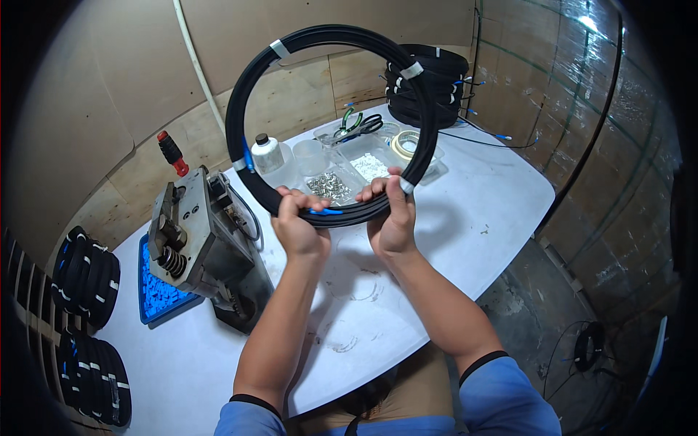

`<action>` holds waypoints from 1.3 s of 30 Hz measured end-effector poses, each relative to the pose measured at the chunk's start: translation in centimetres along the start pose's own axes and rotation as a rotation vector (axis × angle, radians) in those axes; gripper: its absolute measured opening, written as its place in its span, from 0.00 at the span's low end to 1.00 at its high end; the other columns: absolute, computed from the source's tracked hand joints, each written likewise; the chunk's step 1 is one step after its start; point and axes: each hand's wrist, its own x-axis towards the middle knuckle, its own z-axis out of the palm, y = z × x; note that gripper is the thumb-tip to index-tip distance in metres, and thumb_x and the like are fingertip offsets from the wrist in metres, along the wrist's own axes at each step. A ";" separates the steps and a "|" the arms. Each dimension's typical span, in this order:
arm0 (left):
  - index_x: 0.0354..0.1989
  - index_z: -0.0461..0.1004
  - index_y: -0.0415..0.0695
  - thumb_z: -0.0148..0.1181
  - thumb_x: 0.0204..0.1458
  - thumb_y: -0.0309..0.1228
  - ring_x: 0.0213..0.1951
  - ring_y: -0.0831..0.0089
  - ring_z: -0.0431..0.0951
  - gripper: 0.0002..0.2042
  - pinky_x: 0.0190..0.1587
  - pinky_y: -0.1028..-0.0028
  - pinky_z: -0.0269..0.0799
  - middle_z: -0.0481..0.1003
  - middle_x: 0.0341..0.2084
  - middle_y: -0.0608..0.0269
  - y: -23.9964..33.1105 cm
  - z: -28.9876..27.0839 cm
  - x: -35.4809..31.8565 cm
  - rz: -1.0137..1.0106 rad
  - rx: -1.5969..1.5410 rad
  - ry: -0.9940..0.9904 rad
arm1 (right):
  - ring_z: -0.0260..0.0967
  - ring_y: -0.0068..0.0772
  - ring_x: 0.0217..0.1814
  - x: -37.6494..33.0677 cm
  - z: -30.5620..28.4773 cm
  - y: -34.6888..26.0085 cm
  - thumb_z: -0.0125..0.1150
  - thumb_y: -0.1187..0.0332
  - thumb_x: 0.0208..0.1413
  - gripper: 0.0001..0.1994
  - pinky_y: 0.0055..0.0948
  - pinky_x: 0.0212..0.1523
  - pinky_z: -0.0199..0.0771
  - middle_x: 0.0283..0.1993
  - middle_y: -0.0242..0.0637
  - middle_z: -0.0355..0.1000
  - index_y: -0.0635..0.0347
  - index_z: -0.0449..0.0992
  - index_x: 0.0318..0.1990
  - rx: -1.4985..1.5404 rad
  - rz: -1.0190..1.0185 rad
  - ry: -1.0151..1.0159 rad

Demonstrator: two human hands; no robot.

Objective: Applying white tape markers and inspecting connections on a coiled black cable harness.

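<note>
Both hands hold a black cable coil (331,123) upright above the white table (480,211), in the upper centre of the frame. The left hand (298,229) is closed around the coil's lower arc, fingers curled over the top of the bundle; the right hand (392,218) grips the same arc just beside it, thumb pressed against a white tape band at the lower right of the ring. A blue connector end (325,211) shows between the two hands. The coil stands clear of the tabletop; its top edge reaches near the upper border of the frame. Behind the ring, at the table's far side, sit clear plastic trays (349,171) with small metal and white parts, a small white bottle (266,152), a tape roll (404,144) and pliers (358,123). A stack of black coils (429,87) stands at the table's far right corner. At centre left a grey metal press tool (200,243) with a red-handled lever stands close to the left forearm, beside a blue tray of small blue pieces (161,294). More coils (87,276) hang along the left edge of the frame. The table surface below the hands, toward its near rounded edge, is open; at the lower right the floor carries a small black coil (587,346).
</note>
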 end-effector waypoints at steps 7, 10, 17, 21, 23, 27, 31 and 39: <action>0.37 0.61 0.47 0.47 0.46 0.19 0.19 0.73 0.65 0.11 0.29 0.66 0.68 0.61 0.19 0.67 3.9 -1.5 3.2 -0.093 0.187 -0.078 | 0.61 0.21 0.29 3.5 -1.9 -4.7 0.49 0.41 0.65 0.21 0.26 0.30 0.68 0.32 0.27 0.63 0.48 0.66 0.48 -0.067 0.067 -0.068; 0.36 0.62 0.46 0.47 0.46 0.20 0.19 0.73 0.65 0.09 0.27 0.67 0.68 0.61 0.18 0.66 3.5 -1.2 2.7 -0.133 0.314 -0.074 | 0.57 0.17 0.25 3.5 -1.9 -4.8 0.51 0.45 0.66 0.17 0.22 0.25 0.64 0.29 0.24 0.59 0.47 0.66 0.46 -0.161 0.091 0.080; 0.33 0.62 0.46 0.49 0.49 0.22 0.19 0.72 0.65 0.05 0.27 0.67 0.68 0.60 0.18 0.66 2.5 -2.1 2.9 -0.187 0.277 -0.060 | 0.53 0.16 0.21 3.8 -2.0 -5.2 0.54 0.57 0.66 0.13 0.20 0.20 0.59 0.26 0.23 0.56 0.50 0.68 0.53 -0.249 0.055 0.098; 0.33 0.62 0.46 0.50 0.49 0.23 0.19 0.73 0.65 0.06 0.28 0.67 0.69 0.60 0.18 0.66 2.8 -1.2 2.5 -0.154 0.304 -0.090 | 0.54 0.18 0.22 4.1 -2.1 -5.7 0.54 0.59 0.65 0.13 0.23 0.23 0.61 0.25 0.23 0.55 0.54 0.67 0.51 -0.215 0.091 0.119; 0.31 0.62 0.46 0.52 0.49 0.23 0.19 0.74 0.65 0.06 0.27 0.69 0.68 0.60 0.18 0.66 2.8 -0.4 2.3 -0.121 0.321 -0.071 | 0.55 0.18 0.23 4.1 -2.1 -5.7 0.54 0.60 0.64 0.12 0.23 0.24 0.61 0.25 0.24 0.56 0.54 0.67 0.50 -0.232 0.088 0.140; 0.26 0.61 0.47 0.53 0.49 0.24 0.19 0.75 0.65 0.07 0.24 0.71 0.67 0.58 0.18 0.68 3.4 -0.9 2.3 -0.146 0.346 -0.078 | 0.59 0.19 0.24 4.0 -2.3 -5.4 0.58 0.64 0.61 0.08 0.24 0.24 0.65 0.25 0.24 0.59 0.51 0.69 0.44 -0.216 0.105 0.137; 0.26 0.60 0.47 0.52 0.50 0.24 0.19 0.76 0.64 0.07 0.24 0.71 0.66 0.58 0.18 0.68 3.7 -0.8 2.3 -0.137 0.361 -0.076 | 0.60 0.20 0.23 4.0 -2.7 -5.4 0.57 0.67 0.59 0.07 0.26 0.24 0.65 0.25 0.26 0.61 0.51 0.68 0.42 -0.211 0.157 0.105; 0.26 0.60 0.47 0.51 0.50 0.23 0.18 0.77 0.63 0.06 0.23 0.72 0.66 0.58 0.17 0.70 4.1 -1.0 2.9 -0.136 0.376 -0.078 | 0.60 0.21 0.23 4.2 -2.5 -5.5 0.57 0.67 0.60 0.06 0.26 0.24 0.66 0.25 0.26 0.62 0.52 0.68 0.42 -0.177 0.207 0.073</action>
